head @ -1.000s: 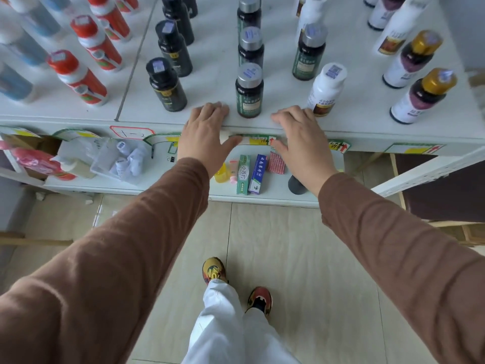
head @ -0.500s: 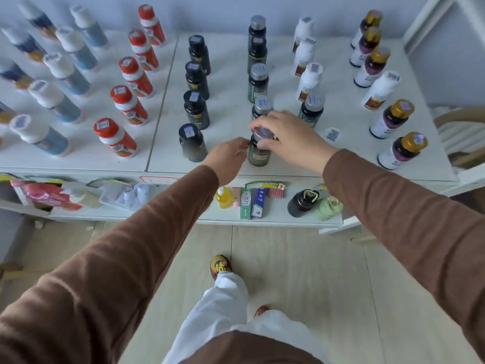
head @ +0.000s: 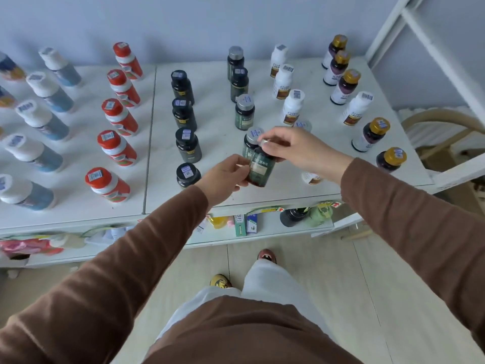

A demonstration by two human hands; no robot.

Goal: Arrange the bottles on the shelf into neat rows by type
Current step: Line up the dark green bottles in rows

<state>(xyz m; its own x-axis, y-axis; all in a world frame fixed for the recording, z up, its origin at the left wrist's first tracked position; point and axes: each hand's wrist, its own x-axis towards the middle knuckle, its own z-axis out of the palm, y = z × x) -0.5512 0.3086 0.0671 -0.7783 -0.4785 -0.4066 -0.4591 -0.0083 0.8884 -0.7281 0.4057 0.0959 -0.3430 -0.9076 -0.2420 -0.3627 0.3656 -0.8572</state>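
White shelf [head: 262,195] is filling most of my view, with a pale blue wall behind it and a light floor below. Bottles are standing on it in rows going away from me: blue-and-white ones at the far left, red-capped bottles [head: 119,119] next, black bottles [head: 183,115], then green ones, white bottles [head: 292,107], and gold-capped bottles [head: 370,134] on the right.

I am holding one dark green bottle [head: 259,168] with both hands, tilted and lifted just off the shelf near the front edge. My left hand [head: 225,177] is gripping its lower side. My right hand [head: 296,149] is pinching around its silver cap from above. I think two hands are helping me steer it so it is not bumping its neighbours.

Another green bottle [head: 252,139] is standing right behind it, touching or nearly so. I guess mine is going at the front of that green row.

One white bottle [head: 354,111] is sitting in the gold-capped row, so that row is looking mixed up. Small boxes and jars are lying on a lower shelf [head: 278,227] underneath.
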